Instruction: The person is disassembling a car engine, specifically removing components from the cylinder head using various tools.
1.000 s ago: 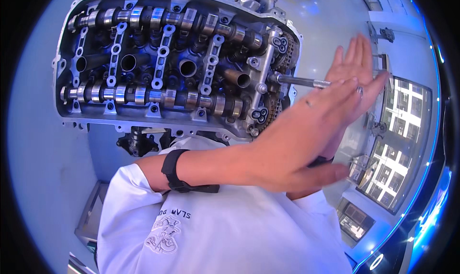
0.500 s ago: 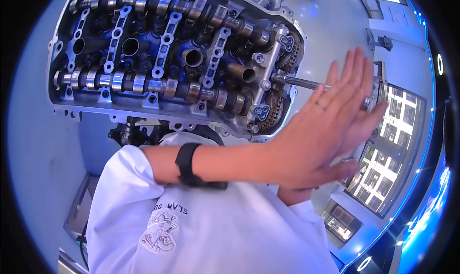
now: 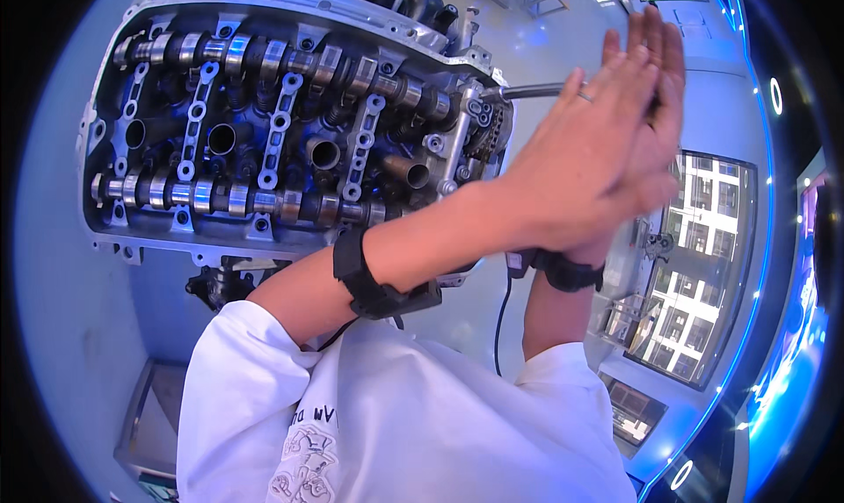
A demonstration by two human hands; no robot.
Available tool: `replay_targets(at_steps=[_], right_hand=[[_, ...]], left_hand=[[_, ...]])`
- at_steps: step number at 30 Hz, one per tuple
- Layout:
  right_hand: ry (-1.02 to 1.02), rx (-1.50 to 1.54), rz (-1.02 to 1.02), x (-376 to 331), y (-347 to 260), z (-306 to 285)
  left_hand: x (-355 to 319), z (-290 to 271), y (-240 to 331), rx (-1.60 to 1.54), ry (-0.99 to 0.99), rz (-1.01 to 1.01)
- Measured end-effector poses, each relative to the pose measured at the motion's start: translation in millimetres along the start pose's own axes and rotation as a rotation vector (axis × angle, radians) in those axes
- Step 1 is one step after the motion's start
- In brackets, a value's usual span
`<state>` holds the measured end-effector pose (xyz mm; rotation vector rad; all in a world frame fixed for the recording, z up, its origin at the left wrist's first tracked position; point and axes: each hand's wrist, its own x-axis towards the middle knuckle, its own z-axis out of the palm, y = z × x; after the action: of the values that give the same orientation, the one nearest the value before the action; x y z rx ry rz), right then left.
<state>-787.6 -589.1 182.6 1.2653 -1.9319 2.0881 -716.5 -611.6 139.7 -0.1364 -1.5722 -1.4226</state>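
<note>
Nearest is the person's white shirt (image 3: pixel 440 415), sleeves pushed up, with a black strap (image 3: pixel 365 279) on the left wrist and a black wristband (image 3: pixel 571 273) on the right. The left hand (image 3: pixel 589 151) crosses over the right hand (image 3: pixel 672 98); palm faces palm, and the fingers stand straight and uncurled, pointing toward the top of the view. A slim metal rod (image 3: pixel 534 90) runs in behind the left hand, which hides its outer end, so I cannot tell whether the palms clasp it or merely flank it.

The rod lies just beyond the hands, at the right end of the engine head (image 3: pixel 220 251). Its long axis runs almost level across the view, rising very slightly toward the hands, and its inner tip points left into that end. A second ago it sloped down toward the hands, and its knurled part showed; now that part is covered. The hands sit higher in the view, and the right wristband has come clear.

The engine's long axis goes left to right, dipping a little rightward, its two camshafts (image 3: pixel 202 193) lying along it. The left forearm now covers its lower right corner. Farther off are tall windows (image 3: pixel 703 239).
</note>
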Motion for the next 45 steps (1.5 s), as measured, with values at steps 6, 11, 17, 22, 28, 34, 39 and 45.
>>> replay_targets(at_steps=[6, 11, 17, 22, 28, 34, 39, 45], right_hand=[[-0.026, -0.093, 0.024, -8, 26, -11], [0.104, 0.270, 0.369, -25, -8, 22], [0.136, 0.132, 0.376, 4, 1, 31], [0.078, 0.424, 0.418, -15, 2, 16], [0.030, 0.256, 0.295, 3, 24, 13], [-0.151, 0.243, 0.300, 37, 36, -1], [0.134, -0.050, 0.235, 26, 28, -10], [-0.004, 0.038, 0.173, -14, 4, -15]], left_hand=[[0, -3, -35, -0.134, 0.010, -0.065], [24, -10, -42, -0.061, 0.035, -0.158], [22, -25, -13, 0.068, -0.022, -0.229], [54, -16, -24, -0.054, 0.034, -0.283], [37, 6, -47, -0.079, 0.003, -0.305], [19, 0, -15, 0.063, -0.070, -0.256], [11, -17, -21, 0.046, -0.131, -0.199], [31, -70, -60, 0.249, -0.656, 0.069]])
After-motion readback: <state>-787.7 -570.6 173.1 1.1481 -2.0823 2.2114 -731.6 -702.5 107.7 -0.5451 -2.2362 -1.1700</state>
